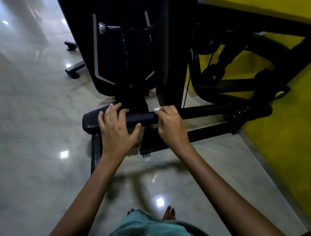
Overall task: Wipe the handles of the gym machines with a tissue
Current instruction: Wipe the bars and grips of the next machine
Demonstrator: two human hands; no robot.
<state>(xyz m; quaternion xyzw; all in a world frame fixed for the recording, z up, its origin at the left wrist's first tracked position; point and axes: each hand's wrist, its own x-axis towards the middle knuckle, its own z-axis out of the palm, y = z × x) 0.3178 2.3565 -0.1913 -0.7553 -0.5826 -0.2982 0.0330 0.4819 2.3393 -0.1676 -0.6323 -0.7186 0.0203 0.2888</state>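
- Behind the handle [143,117], the machine's black shroud [122,47] blocks passage.
- Left of the left hand [116,128], open floor [30,127].
- Right of the right hand [170,126], frame bars [225,111] and yellow wall [288,127] crowd in.

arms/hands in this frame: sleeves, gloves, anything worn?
Both forearms are bare up to the frame edge: no sleeves showing. Left hand and right hand have no gloves; no rings, watch or bands visible. Nails short and unpainted where they show.

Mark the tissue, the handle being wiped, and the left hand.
tissue [157,108]: head view, white corner showing above the right hand's fingers.
handle [143,116]: head view, bare black grip between the hands.
left hand [116,127]: head view, back of the hand.
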